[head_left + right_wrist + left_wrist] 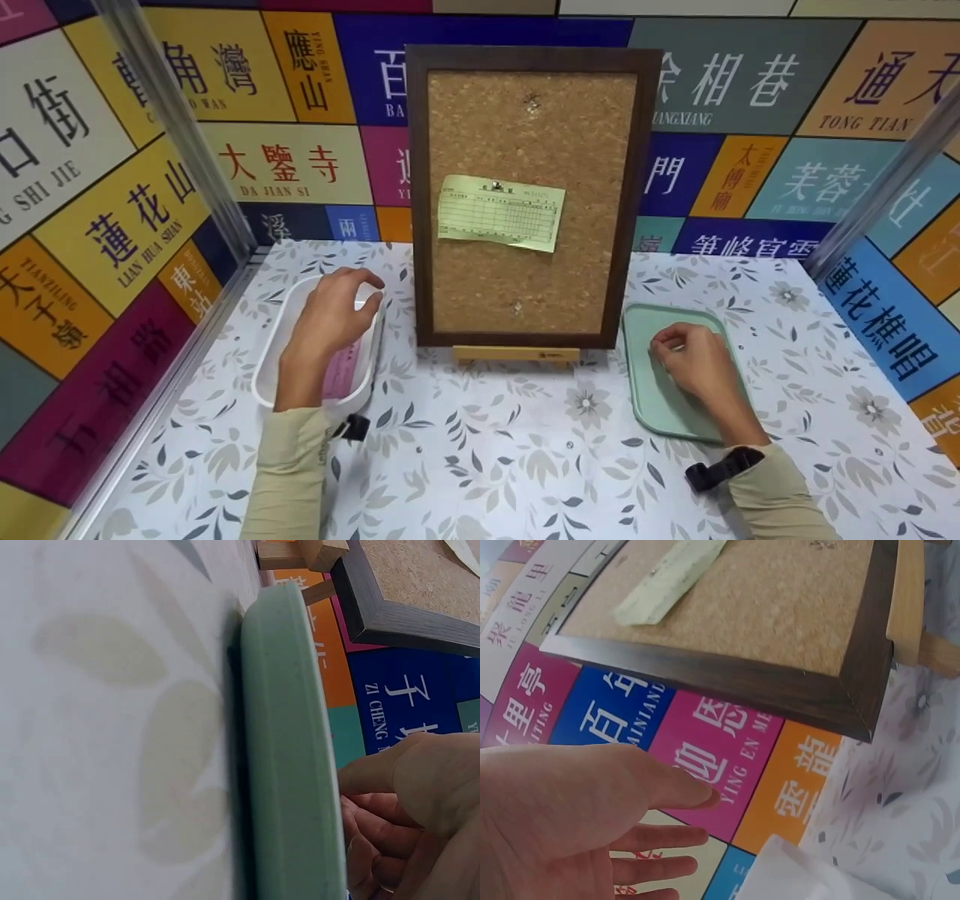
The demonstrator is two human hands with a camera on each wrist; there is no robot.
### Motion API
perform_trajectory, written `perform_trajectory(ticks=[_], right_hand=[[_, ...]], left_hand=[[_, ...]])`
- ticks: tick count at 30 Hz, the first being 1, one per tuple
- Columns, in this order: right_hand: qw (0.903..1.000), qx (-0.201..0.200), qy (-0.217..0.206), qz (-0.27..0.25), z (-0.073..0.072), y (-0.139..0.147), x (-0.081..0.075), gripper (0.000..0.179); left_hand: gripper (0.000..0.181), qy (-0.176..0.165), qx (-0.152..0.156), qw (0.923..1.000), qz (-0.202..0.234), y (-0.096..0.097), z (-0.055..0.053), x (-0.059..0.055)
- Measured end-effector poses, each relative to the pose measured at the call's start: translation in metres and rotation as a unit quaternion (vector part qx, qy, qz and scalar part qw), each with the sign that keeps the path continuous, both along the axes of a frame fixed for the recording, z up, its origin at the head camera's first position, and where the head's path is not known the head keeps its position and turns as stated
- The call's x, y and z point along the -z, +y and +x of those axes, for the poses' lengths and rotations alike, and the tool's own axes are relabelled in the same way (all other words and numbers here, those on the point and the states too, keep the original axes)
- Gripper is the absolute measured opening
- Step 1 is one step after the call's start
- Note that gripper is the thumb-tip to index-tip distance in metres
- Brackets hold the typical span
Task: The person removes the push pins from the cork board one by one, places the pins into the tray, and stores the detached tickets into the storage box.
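Green slip (499, 217) is up on the cork board (536, 281), frame centre. Pink slip (340, 371) in white tray (271, 356), left. Left hand (330, 315) over that tray, grip relaxed, nothing visible in it. Right hand (697, 364) over green tray (660, 405), right; fingers bunched, can't tell if grasping. Looks between slips; next probably calls for pinching the pink one.

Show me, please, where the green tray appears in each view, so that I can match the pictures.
Head: right of centre, beneath the right hand; the green tray lies on the table.
Left wrist: not in it.
Right wrist: a tall green band near the middle, seen from the side.
Shared landmark: the corkboard, also at upper right in both wrist views.
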State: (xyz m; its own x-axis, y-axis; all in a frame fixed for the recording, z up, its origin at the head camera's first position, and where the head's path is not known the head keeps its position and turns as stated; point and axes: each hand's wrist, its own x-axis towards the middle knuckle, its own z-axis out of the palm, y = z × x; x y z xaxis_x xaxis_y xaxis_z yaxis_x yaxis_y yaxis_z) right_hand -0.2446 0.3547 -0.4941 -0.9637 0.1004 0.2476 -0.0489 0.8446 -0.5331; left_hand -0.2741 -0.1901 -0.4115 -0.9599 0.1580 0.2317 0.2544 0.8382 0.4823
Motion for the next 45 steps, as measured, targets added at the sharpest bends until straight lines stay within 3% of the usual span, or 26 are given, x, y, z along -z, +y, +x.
perform_trajectory(ticks=[4,11,15,21,28,34,45], right_hand=[[0.9999,-0.002,-0.014,0.003,0.000,0.001,0.000,0.007],[0.9968,0.006,-0.080,0.003,0.002,0.003,-0.001,0.015],[0.9969,0.006,-0.079,0.000,0.001,0.004,0.000,0.016],[0.9986,0.001,-0.052,-0.010,0.002,0.005,-0.004,0.018],[0.9995,0.024,0.005,-0.022,0.006,-0.003,-0.019,0.016],[0.9958,0.034,0.077,-0.036,0.012,-0.021,-0.042,0.012],[0.9852,0.006,0.160,-0.061,0.011,-0.058,-0.079,0.012]], left_hand=[[0.026,0.005,0.007,1.0000,0.005,0.003,0.001,-0.002],[0.026,0.009,0.014,0.9998,0.005,0.008,0.001,-0.003],[0.026,0.002,0.013,0.9999,0.002,0.010,0.000,-0.004],[0.027,-0.010,0.011,0.9999,0.002,0.015,0.002,-0.006],[0.024,0.043,0.031,0.9984,0.020,0.024,0.006,-0.008],[0.024,0.074,0.036,0.9960,0.036,0.039,0.011,-0.013],[0.040,0.136,0.010,0.9869,0.086,0.054,0.014,-0.020]])
